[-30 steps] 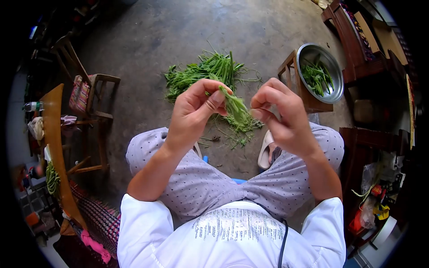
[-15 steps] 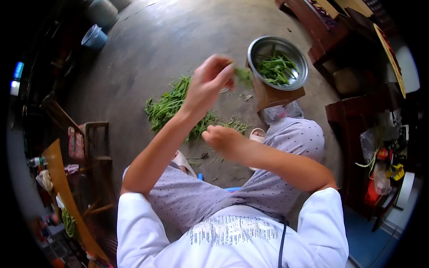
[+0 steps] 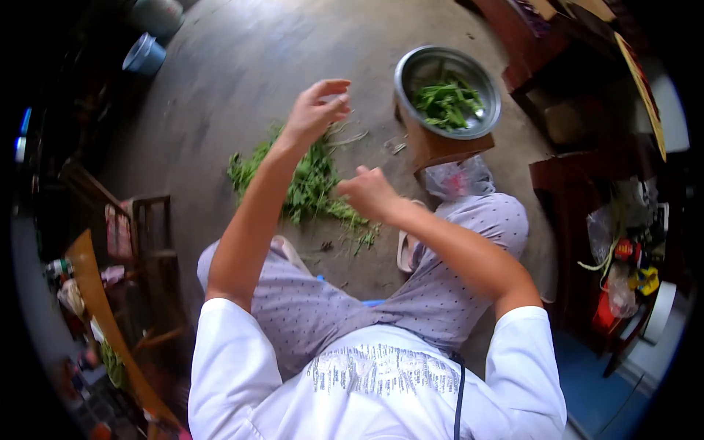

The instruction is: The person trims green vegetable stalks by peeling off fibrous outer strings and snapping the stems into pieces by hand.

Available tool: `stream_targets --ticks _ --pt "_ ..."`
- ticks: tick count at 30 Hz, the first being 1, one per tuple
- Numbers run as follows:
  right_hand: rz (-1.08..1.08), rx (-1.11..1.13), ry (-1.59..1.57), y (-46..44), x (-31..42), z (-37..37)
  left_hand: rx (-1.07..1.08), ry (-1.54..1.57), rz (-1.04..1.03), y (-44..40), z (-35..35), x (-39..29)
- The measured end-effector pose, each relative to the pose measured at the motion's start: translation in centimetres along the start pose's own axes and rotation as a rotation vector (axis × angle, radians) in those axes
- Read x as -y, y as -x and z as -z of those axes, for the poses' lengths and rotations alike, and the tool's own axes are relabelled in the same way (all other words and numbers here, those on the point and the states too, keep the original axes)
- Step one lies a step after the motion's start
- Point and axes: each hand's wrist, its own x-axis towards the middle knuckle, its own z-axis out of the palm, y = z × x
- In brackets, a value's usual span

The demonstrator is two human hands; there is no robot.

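My left hand (image 3: 320, 110) is held out above the floor, fingers curved and apart, with nothing visible in it. Beneath and behind it lies a heap of leafy green vegetables (image 3: 301, 180) with long stems. My right hand (image 3: 369, 195) is closed at the heap's right side, its thumb up; whatever its fingers hold is hidden against the greens. To the right, a metal basin (image 3: 488, 73) contains cut green stems and leaves (image 3: 447, 103). It rests on a brown box (image 3: 444, 150), apart from both hands.
A clear plastic bag (image 3: 460, 178) lies between the box and my right knee. Wooden chair (image 3: 150, 227) and table edge (image 3: 103, 323) stand left; a blue bucket (image 3: 144, 55) is farther back. Dark red furniture (image 3: 565, 220) lines the right. Loose stem scraps (image 3: 396, 147) lie on the floor.
The green leaf that was in my left hand is gone from it, and its fingers have spread. My left hand moved back left; my right hand rose slightly. The view shifted a little.
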Motion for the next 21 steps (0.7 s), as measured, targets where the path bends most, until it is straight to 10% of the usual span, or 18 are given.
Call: stream_targets --ticks 6,10,21 --pt "0.071 0.217 0.127 -3.0 -6.0 -10.2 -0.310 -0.082 0.012 7.3 8.5 1.3" --pt "-0.270 0.518 0.106 -7.9 -6.5 -14.8 -0.349 -0.435 0.088 10.8 11.7 1.9" --pt "-0.734 -0.016 -0.255 -30.6 -14.2 -18.7 -0.630 -0.989 0.004 14.9 16.1 -0.7"
